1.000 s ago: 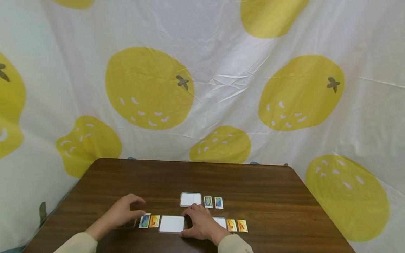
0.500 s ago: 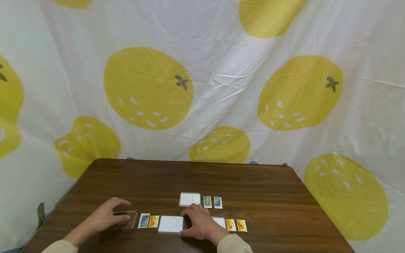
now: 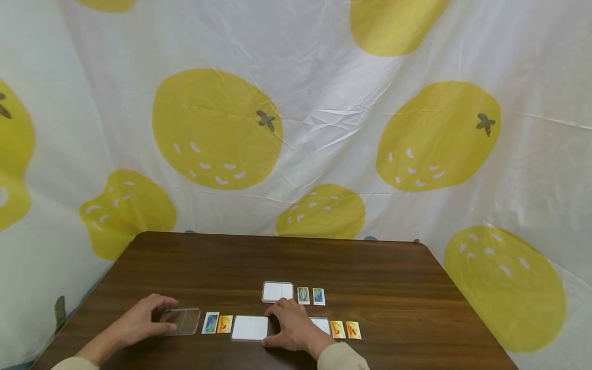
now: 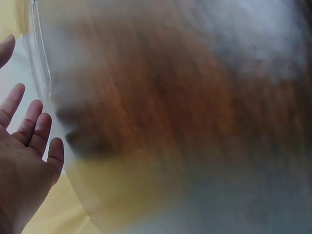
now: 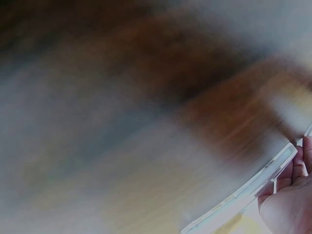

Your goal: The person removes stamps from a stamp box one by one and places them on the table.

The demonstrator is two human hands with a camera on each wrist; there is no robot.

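At the table's left, my left hand is beside a clear, flat plastic case. Its thumb overlaps the case's near-left side, and the fingers lie past the far-left corner. The left wrist view shows that hand with fingers extended and apart. My right hand rests at the right end of a white-filled clear case, thumb at the near corner and index finger at the far one. It partly covers another white-filled case. In the right wrist view, bent fingers are close by a clear case edge.
Small stamp-like pictures lie in pairs: a blue one and an orange one, two orange ones at right, two blue-green ones farther back. Another white-filled case lies behind on the brown table. A lemon-print cloth hangs behind.
My left hand has moved left, away from the blue picture and across the clear case, uncovering it. My right hand stays in the same place.
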